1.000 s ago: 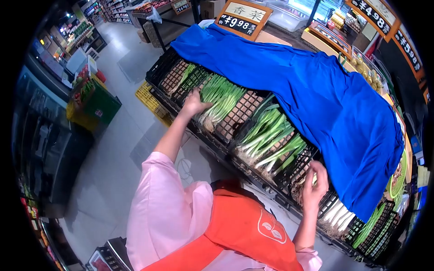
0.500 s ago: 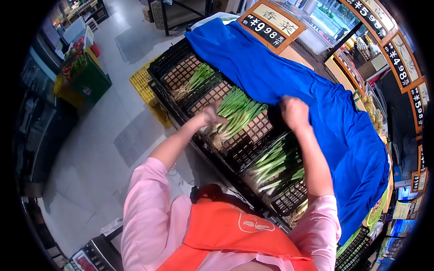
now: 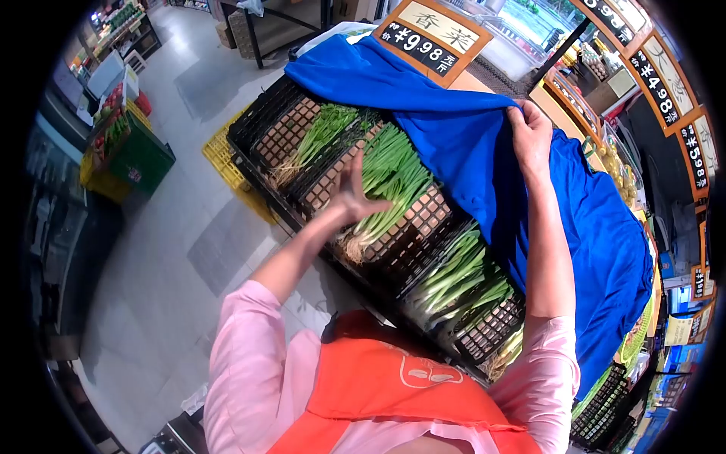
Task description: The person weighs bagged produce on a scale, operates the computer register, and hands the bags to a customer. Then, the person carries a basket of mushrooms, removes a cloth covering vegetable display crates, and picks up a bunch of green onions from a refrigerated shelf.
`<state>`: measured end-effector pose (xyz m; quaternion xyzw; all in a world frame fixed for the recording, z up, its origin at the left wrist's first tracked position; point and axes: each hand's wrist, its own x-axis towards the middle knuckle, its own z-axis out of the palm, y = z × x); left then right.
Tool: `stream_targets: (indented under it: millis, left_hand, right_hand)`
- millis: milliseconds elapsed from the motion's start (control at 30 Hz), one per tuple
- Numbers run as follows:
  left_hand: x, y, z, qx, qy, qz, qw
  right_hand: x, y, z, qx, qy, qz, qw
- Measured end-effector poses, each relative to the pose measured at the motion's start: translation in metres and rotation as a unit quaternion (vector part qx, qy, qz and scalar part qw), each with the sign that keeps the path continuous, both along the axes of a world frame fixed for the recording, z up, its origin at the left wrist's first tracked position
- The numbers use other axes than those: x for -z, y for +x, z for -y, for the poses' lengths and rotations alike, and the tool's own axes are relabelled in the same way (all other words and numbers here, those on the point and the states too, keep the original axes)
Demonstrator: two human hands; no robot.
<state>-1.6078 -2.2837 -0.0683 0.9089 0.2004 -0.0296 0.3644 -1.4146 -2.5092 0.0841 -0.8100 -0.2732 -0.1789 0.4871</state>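
Note:
My right hand (image 3: 532, 136) pinches a lifted fold of the blue cloth (image 3: 582, 219), which lies over the far side of the vegetable stand. My left hand (image 3: 350, 198) is slightly blurred, fingers spread and holding nothing, above the near end of a bunch of green onions (image 3: 397, 170). That bunch lies in a black crate (image 3: 427, 216), its roots toward me. Leafy greens (image 3: 325, 129) are in the crate to the upper left. Thicker leeks (image 3: 454, 276) fill a crate to the lower right, partly beside the hanging cloth.
A price sign (image 3: 433, 38) stands at the back of the stand. A yellow crate (image 3: 227, 163) sits at its left side on the floor. Farther left is a green bin (image 3: 140, 151) with produce. More price signs (image 3: 654, 83) hang along the right edge.
My right hand has moved up and away, raising the blue cloth's edge and showing more of the crates' contents. My left hand's fingers have spread upward.

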Motion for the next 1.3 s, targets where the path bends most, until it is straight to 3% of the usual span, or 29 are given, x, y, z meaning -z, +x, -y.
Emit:
stream_targets:
  millis: [67, 167, 267, 333, 433, 500, 633, 700, 767, 833, 867, 900, 933, 967, 1033, 1067, 1133, 1233, 1300]
  left_hand:
    - [-0.036, -0.013, 0.031, 0.011, 0.078, -0.047, 0.996]
    - [-0.03, -0.015, 0.044, 0.109, 0.197, -0.099, 0.969]
    - [-0.011, -0.011, 0.027, 0.102, 0.234, -0.109, 0.961]
    - [0.0, -0.016, 0.006, 0.081, 0.199, -0.061, 0.975]
    - [-0.013, -0.028, 0.002, 0.095, 0.213, -0.124, 0.965]
    - [-0.019, -0.035, 0.009, 0.094, 0.208, -0.132, 0.964]
    - [-0.02, -0.057, 0.027, 0.117, 0.248, -0.038, 0.961]
    - [-0.031, -0.077, 0.044, 0.095, 0.187, 0.018, 0.978]
    - [0.005, -0.103, 0.052, 0.084, 0.176, 0.189, 0.962]
    - [0.001, -0.151, 0.071, 0.087, 0.175, 0.188, 0.962]
    - [0.023, -0.182, 0.08, 0.084, 0.23, 0.298, 0.923]
    - [0.036, -0.207, 0.085, 0.092, 0.16, 0.244, 0.952]
    - [0.032, -0.238, 0.102, 0.088, 0.131, 0.119, 0.98]
    - [0.049, -0.272, 0.105, 0.11, 0.109, 0.08, 0.985]
    - [0.044, -0.323, 0.11, 0.156, 0.012, -0.119, 0.98]
    - [0.078, -0.35, 0.111, 0.155, -0.034, -0.169, 0.973]
    - [0.083, -0.397, 0.116, 0.148, -0.157, -0.177, 0.96]
    - [0.175, -0.456, 0.115, 0.157, -0.32, -0.16, 0.921]
    - [0.171, -0.491, 0.095, 0.105, -0.354, -0.137, 0.919]
  right_hand:
    - [-0.005, -0.008, -0.003, 0.003, 0.013, -0.005, 1.0]
    - [-0.015, -0.02, -0.007, 0.004, 0.009, -0.003, 1.0]
    - [-0.018, -0.028, -0.006, 0.004, 0.015, 0.016, 1.0]
    - [-0.017, -0.028, 0.002, 0.002, 0.034, 0.01, 0.999]
    - [-0.009, -0.034, 0.008, 0.007, 0.031, 0.045, 0.998]
    - [0.008, -0.046, 0.021, 0.011, -0.097, 0.034, 0.995]
    - [0.057, -0.089, 0.04, -0.108, -0.266, 0.044, 0.957]
    - [0.071, -0.115, 0.044, -0.084, -0.388, 0.208, 0.894]
    - [0.087, -0.111, 0.049, -0.052, -0.39, 0.266, 0.88]
    - [0.088, -0.109, 0.05, -0.049, -0.398, 0.255, 0.88]
    - [0.091, -0.106, 0.05, -0.043, -0.406, 0.247, 0.879]
    - [0.098, -0.1, 0.052, -0.038, -0.396, 0.254, 0.881]
    - [0.103, -0.096, 0.055, -0.038, -0.39, 0.25, 0.885]
    - [0.104, -0.096, 0.055, -0.03, -0.399, 0.244, 0.884]
    - [0.104, -0.095, 0.056, -0.034, -0.414, 0.234, 0.879]
    - [0.101, -0.098, 0.055, -0.036, -0.426, 0.224, 0.876]
    - [0.104, -0.095, 0.056, -0.03, -0.429, 0.225, 0.874]
    - [0.1, -0.098, 0.046, 0.018, -0.5, 0.163, 0.85]
    - [0.109, -0.078, 0.038, 0.063, -0.551, 0.092, 0.827]
